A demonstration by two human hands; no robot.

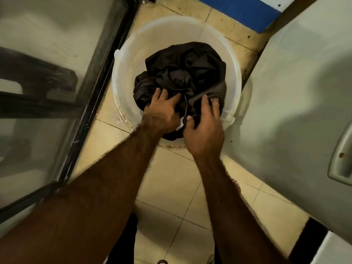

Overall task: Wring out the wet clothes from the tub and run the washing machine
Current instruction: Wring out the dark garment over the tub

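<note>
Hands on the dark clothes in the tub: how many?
2. The left hand presses the dark clothes at the near left of the tub; the right hand grips them beside it. No others visible.

Access, floor level: narrow strip of tiled floor (171,180), hemmed on the left by a dark-framed glass door (62,115) and on the right by a pale appliance body (297,103) with a recessed handle. Tub (122,77) fills almost the full width between them, its rim close to both. Open approach: from above and from the near side only. Tub interior: far half bare and free; near half taken up by heaped dark clothes (182,73) (both hands already buried there). Far end closed by a blue-edged surface (240,10).
</note>
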